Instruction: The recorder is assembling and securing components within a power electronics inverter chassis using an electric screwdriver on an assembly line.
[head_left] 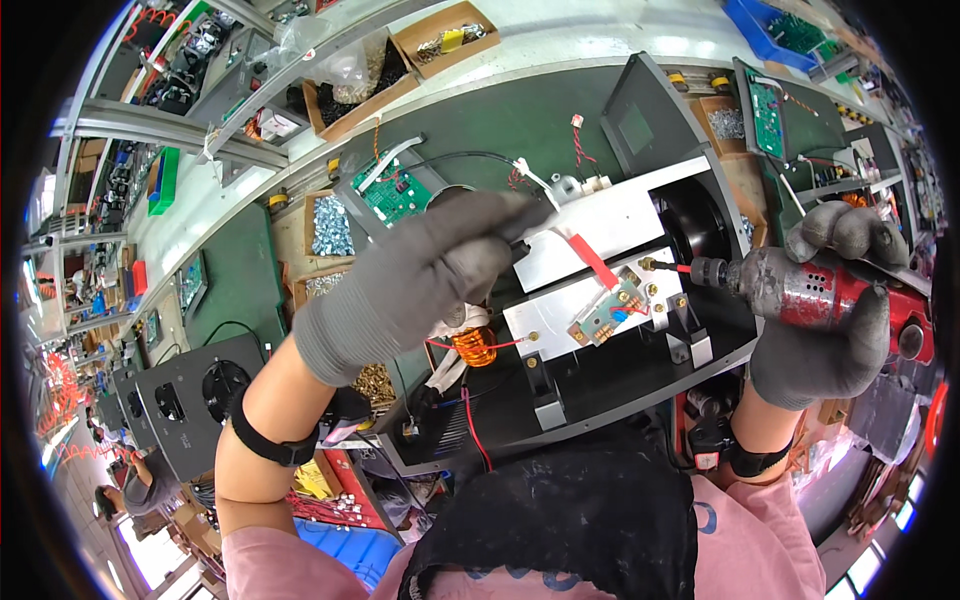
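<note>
Head view: right hand (pixel 830 355) wraps its fingers around the red power driver (pixel 820 297) — keep the bit (pixel 680 267) straight. Left hand (pixel 425 265) has fingers together — any pinch, I cannot tell.

2 grey gloves (pixel 415 275), 2 black straps (pixel 262 437), pink top (pixel 285 565), black apron (pixel 560 510).

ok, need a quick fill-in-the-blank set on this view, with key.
1. The hand gripping the power driver is the person's ____ one.
2. The left hand wears a ____ glove.
3. The strip lying over the pale plates is coloured ____.
4. The driver's bit points toward the picture's ____ side.

Missing words: right; grey; red; left.
</note>
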